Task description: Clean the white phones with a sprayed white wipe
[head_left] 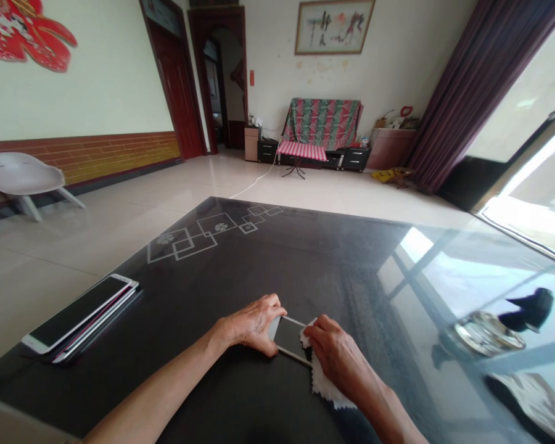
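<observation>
On the table (268, 259), near its front edge, a phone (288, 338) lies flat between the two hands — the left hand (252, 324) at its left end, the right hand (335, 354) on its right end with a cloth (322, 385) under it. Far to the left, at the table's left edge, a stack of phones (81, 316) lies flat; well to the right sits an ashtray (485, 333). Behind the table, across the floor, a chair (21, 176) stands at the left wall and a sofa (324, 126) at the back wall — under a picture (333, 26).
</observation>
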The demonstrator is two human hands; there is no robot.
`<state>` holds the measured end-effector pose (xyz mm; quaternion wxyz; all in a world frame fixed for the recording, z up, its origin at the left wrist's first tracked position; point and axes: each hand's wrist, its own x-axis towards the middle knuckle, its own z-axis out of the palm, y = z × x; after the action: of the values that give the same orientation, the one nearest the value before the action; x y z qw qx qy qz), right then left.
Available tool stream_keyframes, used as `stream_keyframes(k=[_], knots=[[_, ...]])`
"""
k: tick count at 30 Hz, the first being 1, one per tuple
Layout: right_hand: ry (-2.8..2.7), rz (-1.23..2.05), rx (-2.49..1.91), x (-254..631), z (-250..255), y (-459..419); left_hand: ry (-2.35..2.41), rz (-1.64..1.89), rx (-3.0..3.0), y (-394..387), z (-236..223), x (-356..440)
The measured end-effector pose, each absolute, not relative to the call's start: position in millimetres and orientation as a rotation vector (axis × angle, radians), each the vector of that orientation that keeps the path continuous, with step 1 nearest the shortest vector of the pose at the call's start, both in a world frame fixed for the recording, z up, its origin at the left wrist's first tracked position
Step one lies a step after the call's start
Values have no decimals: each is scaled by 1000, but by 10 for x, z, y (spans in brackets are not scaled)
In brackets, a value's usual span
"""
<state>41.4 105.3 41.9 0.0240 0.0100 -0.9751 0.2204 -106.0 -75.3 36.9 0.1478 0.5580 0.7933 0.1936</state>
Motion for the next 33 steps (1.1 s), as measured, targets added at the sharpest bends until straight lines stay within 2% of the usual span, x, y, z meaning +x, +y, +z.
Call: stream_keyframes(k=[16,19,22,27,33], knots=[[-2967,653,53,571,390,1058,2491,879,1347,-806,268,-763],[-2932,791,58,532,391,1081,2491,927,1292,-797,272,-751],[-2781,1079,67,467,417,1164,2520,1005,1177,-816,295,-769],[-2291,1426,-279,286,392,1377,2468,1177,922,-873,354,-862],[-1945,1690,-408,21,309,1259,2331,1370,798,-810,397,-948]])
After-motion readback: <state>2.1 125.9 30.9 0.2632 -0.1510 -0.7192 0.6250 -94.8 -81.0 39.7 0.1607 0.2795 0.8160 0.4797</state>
